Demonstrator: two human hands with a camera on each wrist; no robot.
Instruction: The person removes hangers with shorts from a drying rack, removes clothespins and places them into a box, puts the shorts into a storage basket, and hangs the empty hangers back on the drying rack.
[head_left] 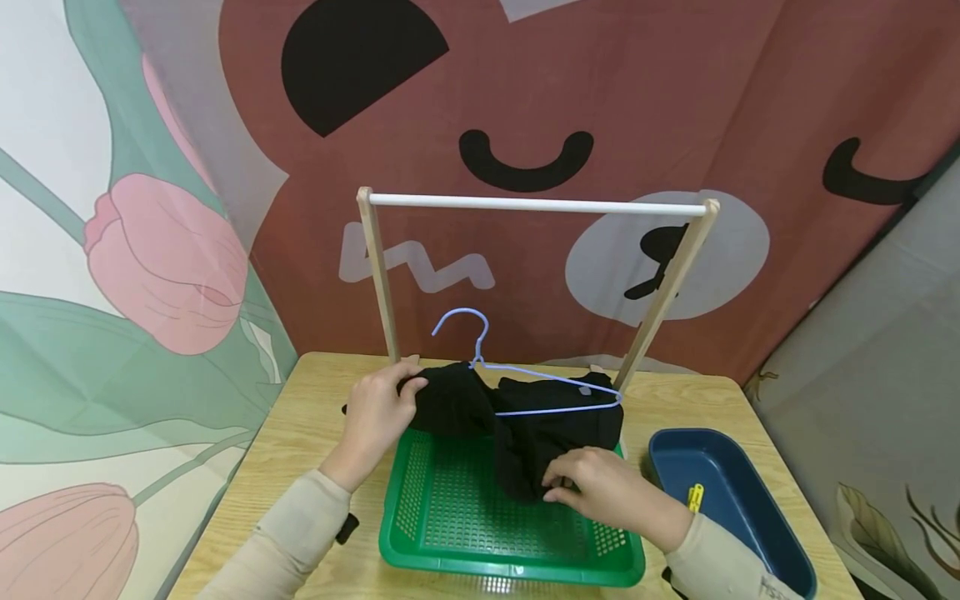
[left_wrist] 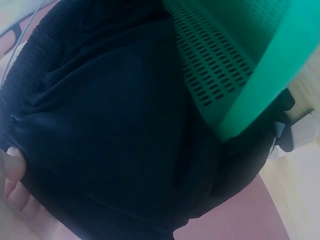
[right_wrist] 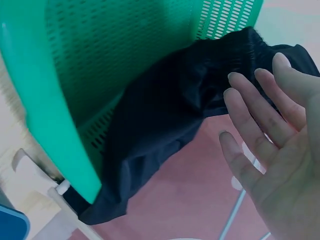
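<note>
Black pants (head_left: pixel 450 400) with a gathered elastic waistband lie bunched across the back of a green perforated basket (head_left: pixel 517 571). A light-blue wire hanger (head_left: pixel 555 410) lies over the right part of the cloth with its hook standing up, and its left part is hidden by the cloth. At the left edge of the pants, my left hand (head_left: pixel 378 408) pinches the fabric near the waistband, thumb on top. My right hand (head_left: pixel 600 487) is at the lower right of the cloth. Its fingers (right_wrist: pixel 250 120) are spread and loosely bent in the right wrist view, gripping nothing.
Behind the basket stands a wooden-legged rack with a white crossbar (head_left: pixel 536 202). A dark blue tray (head_left: pixel 757 500) at the right holds a small yellow object (head_left: pixel 696 497). The wooden table (head_left: pixel 315 433) backs onto a patterned curtain.
</note>
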